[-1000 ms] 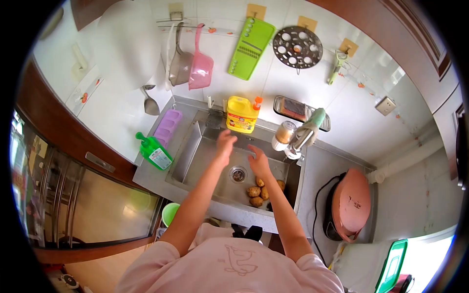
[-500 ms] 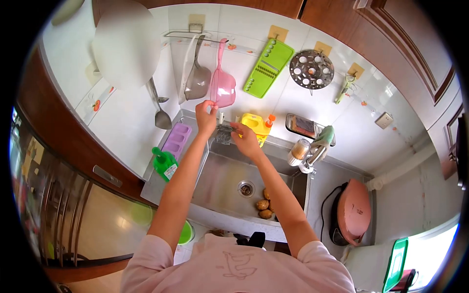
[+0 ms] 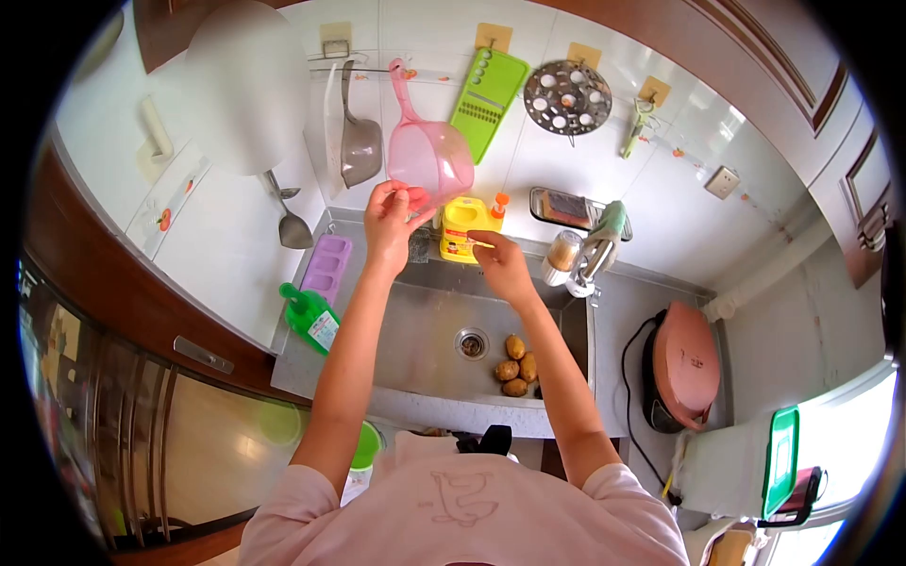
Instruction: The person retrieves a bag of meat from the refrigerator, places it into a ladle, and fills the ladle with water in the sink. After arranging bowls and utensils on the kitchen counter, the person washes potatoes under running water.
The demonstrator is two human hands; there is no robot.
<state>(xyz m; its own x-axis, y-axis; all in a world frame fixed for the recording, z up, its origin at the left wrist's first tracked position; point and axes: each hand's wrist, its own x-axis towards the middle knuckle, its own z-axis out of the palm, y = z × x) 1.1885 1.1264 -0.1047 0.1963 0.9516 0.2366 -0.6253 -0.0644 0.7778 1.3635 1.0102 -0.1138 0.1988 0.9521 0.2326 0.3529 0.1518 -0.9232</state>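
Observation:
My left hand grips the lower rim of a pink translucent ladle, its fingers pinched there. The ladle is tilted away from the wall, its handle end still up near the rail. My right hand is just right of it, fingers loosely apart and holding nothing, in front of a yellow jug with an orange cap. Below both hands is the steel sink, with several potatoes at its right side by the drain.
A grey ladle, green grater and round steel disc hang on the wall. The faucet stands behind the sink. Left are a green bottle and purple tray; right, a pink appliance.
My left hand has taken hold of the pink ladle, which has swung out from the wall and tilted. My right hand has moved right, away from the back left corner of the sink.

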